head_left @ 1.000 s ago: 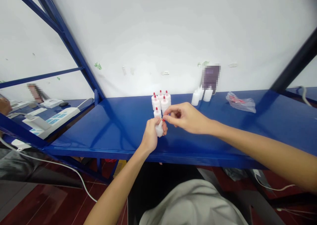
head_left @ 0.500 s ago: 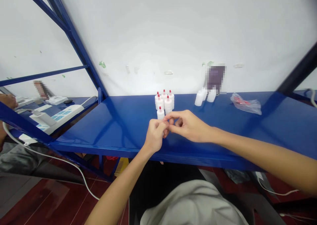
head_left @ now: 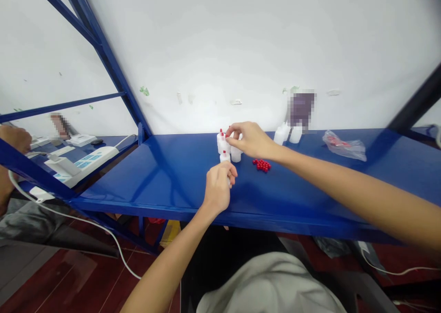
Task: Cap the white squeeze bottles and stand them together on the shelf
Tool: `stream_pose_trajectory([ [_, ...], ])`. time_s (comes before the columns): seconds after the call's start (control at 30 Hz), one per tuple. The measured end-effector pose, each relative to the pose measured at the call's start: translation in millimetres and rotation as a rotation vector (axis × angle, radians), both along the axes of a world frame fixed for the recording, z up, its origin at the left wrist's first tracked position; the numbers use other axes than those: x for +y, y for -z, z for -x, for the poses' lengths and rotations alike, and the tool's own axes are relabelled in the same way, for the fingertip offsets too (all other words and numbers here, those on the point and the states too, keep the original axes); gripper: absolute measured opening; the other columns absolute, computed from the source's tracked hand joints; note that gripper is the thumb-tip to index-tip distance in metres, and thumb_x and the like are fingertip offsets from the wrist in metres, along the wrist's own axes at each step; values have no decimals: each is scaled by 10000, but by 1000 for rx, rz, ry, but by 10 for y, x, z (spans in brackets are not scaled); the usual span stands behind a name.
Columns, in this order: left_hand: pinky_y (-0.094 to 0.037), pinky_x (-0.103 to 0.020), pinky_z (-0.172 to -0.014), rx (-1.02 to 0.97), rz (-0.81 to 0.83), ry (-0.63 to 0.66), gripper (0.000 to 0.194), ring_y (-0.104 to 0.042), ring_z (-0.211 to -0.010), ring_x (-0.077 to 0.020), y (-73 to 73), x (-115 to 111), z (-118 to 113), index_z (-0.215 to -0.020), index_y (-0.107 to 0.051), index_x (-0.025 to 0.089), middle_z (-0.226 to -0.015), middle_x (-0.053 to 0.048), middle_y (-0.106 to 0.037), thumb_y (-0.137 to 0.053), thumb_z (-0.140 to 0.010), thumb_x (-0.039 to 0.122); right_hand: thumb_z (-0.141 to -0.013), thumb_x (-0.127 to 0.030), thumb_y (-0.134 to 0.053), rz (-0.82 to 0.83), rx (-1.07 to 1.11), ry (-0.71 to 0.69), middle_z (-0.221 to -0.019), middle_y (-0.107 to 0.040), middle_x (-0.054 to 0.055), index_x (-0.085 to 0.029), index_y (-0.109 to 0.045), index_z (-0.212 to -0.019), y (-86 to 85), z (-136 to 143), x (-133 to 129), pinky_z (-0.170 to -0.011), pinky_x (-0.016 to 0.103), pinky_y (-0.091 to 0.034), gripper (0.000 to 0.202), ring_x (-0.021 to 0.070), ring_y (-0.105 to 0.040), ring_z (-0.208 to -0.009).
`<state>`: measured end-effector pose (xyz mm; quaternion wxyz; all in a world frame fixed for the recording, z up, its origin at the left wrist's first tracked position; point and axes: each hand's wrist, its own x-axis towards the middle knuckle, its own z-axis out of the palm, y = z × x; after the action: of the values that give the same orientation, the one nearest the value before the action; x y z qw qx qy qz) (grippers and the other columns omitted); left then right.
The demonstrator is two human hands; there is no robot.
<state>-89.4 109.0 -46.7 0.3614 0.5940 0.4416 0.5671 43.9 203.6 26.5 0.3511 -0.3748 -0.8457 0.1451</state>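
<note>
- Orientation: 12 o'clock points away from the person, toward the wall.
- Left hand [head_left: 217, 184]: fingers curled in a grip. A white sliver at their edge is taken as the held bottle [head_left: 228, 181]; the rest of it is hidden.
- Right hand [head_left: 254, 140]: at 1 o'clock from the left, thumb and index finger drawn together in a pinch beside a red tip. Whether they grasp that tip or merely pass in front of it, cannot tell.
- Capped bottles [head_left: 225, 149]: upright on the blue table [head_left: 172, 166], at 12 o'clock from the left hand. The nearest bottle [head_left: 225, 158] stands just beyond the knuckles; keep the wrist low to avoid tipping it.
- Red caps [head_left: 262, 166]: loose pile at 2 o'clock from the left hand. Lift one at a time; they would probably roll if brushed by the forearm above.
- Plain bottles [head_left: 295, 135]: at 3 o'clock from the right hand, no red visible on them.
- Grip: judged best with the left hand firm but not squeezing, since the walls look soft.
- Fitting: present any cap square to the nozzle, press straight, and check its seat before release.
</note>
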Motion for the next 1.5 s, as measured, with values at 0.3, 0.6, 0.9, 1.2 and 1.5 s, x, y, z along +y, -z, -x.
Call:
stream_pose_trajectory([
  [0.3,-359,-258,-590,209,1,34,375,-494,-582,-126,39,-10,-9,-597,-540,171,-561,6,-512,-369,-906,297,-894,-275,-553,-51,-229,6,-726,-705,27,-163,-730,-934,122,-288,-79,-637,280,-397,214,145,-594,-631],
  [0.6,-351,-255,-587,270,12,41,378,-491,-589,-125,22,-14,-24,-622,-549,169,-578,12,-518,-369,-923,309,-871,-304,-594,26,-727,24,-803,-745,82,-171,-777,-937,287,-685,222,-666,304,-431,235,218,-671,-757],
  [0.9,-352,-259,-587,281,23,49,381,-490,-591,-129,21,-13,-27,-635,-561,171,-590,10,-520,-367,-925,324,-849,-381,-621,112,-717,13,-910,-761,92,-169,-790,-911,306,-579,405,-717,309,-464,277,239,-682,-850],
  [1.2,-346,-259,-596,302,25,50,377,-490,-604,-130,6,-25,-27,-634,-560,172,-591,10,-516,-364,-922,317,-818,-375,-629,273,-697,14,-796,-742,62,-177,-733,-786,237,-576,315,-665,298,-454,226,211,-666,-751],
  [1.5,-361,-244,-573,200,21,28,346,-469,-555,-125,33,1,-31,-728,-539,188,-542,26,-498,-330,-945,359,-796,-291,-625,268,-288,-73,-711,-674,14,-173,-681,-719,253,-452,104,-665,288,-420,152,157,-592,-679],
])
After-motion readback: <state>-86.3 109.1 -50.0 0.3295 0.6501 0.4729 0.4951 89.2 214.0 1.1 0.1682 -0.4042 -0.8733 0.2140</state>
